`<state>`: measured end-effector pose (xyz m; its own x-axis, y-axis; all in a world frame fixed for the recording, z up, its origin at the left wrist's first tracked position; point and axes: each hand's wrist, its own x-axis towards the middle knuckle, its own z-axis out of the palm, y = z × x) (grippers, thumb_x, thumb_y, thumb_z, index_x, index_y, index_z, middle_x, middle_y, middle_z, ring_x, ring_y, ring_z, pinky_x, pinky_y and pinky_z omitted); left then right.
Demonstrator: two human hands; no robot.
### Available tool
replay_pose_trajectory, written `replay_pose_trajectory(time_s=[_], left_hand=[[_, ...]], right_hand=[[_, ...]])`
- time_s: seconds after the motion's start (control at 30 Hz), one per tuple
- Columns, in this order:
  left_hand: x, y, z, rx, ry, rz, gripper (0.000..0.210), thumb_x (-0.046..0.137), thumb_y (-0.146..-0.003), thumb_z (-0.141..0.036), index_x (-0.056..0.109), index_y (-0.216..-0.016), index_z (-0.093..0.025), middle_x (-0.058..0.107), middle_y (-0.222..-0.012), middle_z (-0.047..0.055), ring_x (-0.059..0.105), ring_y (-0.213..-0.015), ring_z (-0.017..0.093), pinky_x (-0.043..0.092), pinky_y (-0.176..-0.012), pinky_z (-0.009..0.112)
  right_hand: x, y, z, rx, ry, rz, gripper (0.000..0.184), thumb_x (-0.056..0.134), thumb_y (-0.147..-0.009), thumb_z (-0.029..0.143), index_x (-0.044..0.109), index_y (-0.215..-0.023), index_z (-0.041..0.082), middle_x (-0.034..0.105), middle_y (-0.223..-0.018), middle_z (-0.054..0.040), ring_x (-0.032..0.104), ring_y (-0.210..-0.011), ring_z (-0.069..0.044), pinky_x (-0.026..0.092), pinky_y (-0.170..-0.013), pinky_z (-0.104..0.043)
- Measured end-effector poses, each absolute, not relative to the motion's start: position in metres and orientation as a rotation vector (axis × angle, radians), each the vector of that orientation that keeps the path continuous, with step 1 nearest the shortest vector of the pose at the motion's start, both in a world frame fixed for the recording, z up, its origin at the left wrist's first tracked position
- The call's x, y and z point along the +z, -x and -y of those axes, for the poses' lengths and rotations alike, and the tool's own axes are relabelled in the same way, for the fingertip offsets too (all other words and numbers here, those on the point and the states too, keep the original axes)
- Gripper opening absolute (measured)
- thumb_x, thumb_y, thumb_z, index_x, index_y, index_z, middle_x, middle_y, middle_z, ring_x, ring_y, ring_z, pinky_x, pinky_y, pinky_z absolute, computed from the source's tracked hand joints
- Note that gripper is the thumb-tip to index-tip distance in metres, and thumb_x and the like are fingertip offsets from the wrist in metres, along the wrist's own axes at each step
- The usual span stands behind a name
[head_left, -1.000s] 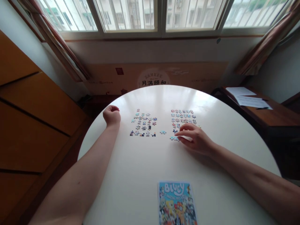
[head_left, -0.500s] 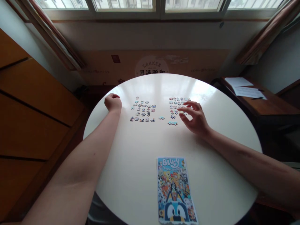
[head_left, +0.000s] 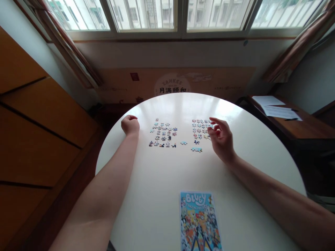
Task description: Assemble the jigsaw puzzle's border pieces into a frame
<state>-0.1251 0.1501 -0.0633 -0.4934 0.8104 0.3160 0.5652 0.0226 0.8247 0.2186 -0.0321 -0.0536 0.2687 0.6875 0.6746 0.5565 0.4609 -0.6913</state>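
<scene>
My left hand (head_left: 130, 124) rests as a closed fist at the table's left side, with nothing showing in it. To its right lies a loose group of jigsaw pieces (head_left: 163, 134), spread in uneven rows. My right hand (head_left: 221, 137) hovers at the right edge of a second group of jigsaw pieces (head_left: 198, 126), laid in neater rows. Its index finger is stretched out and the others are bent, with no piece visible between them. The hand hides part of that group. Nearer me lie a light-blue piece (head_left: 184, 143), a dark-blue piece (head_left: 196, 142) and a short joined strip (head_left: 196, 149).
A colourful Bluey picture sheet (head_left: 200, 216) lies on the round white table (head_left: 154, 184) near me. Beyond the table are a printed panel (head_left: 115, 83) and windows. At right, papers (head_left: 281, 112) and pens sit on a brown side table (head_left: 309, 127). Wooden cabinet doors (head_left: 31, 139) stand left.
The view has tilted up a little. My right hand has drawn back slightly to the right of the pieces, and its fingers are more bent. My left fist stays in place.
</scene>
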Motion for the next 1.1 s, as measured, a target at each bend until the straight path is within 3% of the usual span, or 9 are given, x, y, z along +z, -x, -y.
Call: replay_pose_trajectory(time_s=[0.17, 0.37, 0.67, 1.0, 1.1], left_hand=[[-0.062, 0.126, -0.143, 1.512, -1.409, -1.980, 0.023, 0.046, -0.054, -0.009, 0.061, -0.066, -0.021, 0.065, -0.068, 0.001, 0.061, -0.070, 0.020, 0.047, -0.067, 0.030], [-0.039, 0.124, -0.123, 1.443, -1.647, -1.972, 0.022, 0.048, -0.060, -0.006, 0.063, -0.063, -0.022, 0.066, -0.065, 0.000, 0.061, -0.069, 0.021, 0.045, -0.069, 0.032], [-0.008, 0.109, -0.096, 0.960, -2.412, -1.942, 0.027, 0.048, -0.078, -0.007, 0.071, -0.071, -0.022, 0.073, -0.082, 0.005, 0.065, -0.077, 0.023, 0.045, -0.067, 0.033], [-0.003, 0.107, -0.089, 1.006, -2.493, -1.882, 0.031, 0.047, -0.083, -0.009, 0.075, -0.084, -0.022, 0.075, -0.091, 0.004, 0.067, -0.078, 0.021, 0.047, -0.065, 0.032], [-0.006, 0.106, -0.090, 0.915, -2.494, -1.888, 0.028, 0.050, -0.085, -0.012, 0.076, -0.088, -0.023, 0.076, -0.094, 0.005, 0.068, -0.078, 0.021, 0.048, -0.066, 0.032]], right_hand=[[-0.045, -0.229, 0.044, 0.078, 1.105, 1.582, 0.020, 0.064, -0.092, 0.019, 0.073, -0.108, 0.027, 0.062, -0.097, -0.0034, 0.053, -0.066, -0.013, 0.047, -0.053, -0.029], [-0.045, -0.232, 0.046, 0.103, 1.074, 1.652, 0.018, 0.064, -0.091, 0.015, 0.076, -0.100, 0.026, 0.064, -0.095, -0.0043, 0.061, -0.073, -0.015, 0.050, -0.057, -0.030], [-0.035, -0.242, 0.052, 0.108, 1.054, 1.632, 0.017, 0.066, -0.091, 0.012, 0.076, -0.095, 0.025, 0.066, -0.089, -0.0049, 0.064, -0.072, -0.015, 0.047, -0.047, -0.024], [-0.025, -0.243, 0.059, 0.068, 1.016, 1.651, 0.018, 0.068, -0.087, 0.012, 0.077, -0.095, 0.026, 0.070, -0.084, -0.0054, 0.067, -0.070, -0.019, 0.053, -0.051, -0.030], [-0.024, -0.242, 0.061, 0.096, 1.024, 1.667, 0.018, 0.068, -0.088, 0.014, 0.077, -0.096, 0.027, 0.070, -0.083, -0.0057, 0.065, -0.066, -0.019, 0.048, -0.046, -0.030]])
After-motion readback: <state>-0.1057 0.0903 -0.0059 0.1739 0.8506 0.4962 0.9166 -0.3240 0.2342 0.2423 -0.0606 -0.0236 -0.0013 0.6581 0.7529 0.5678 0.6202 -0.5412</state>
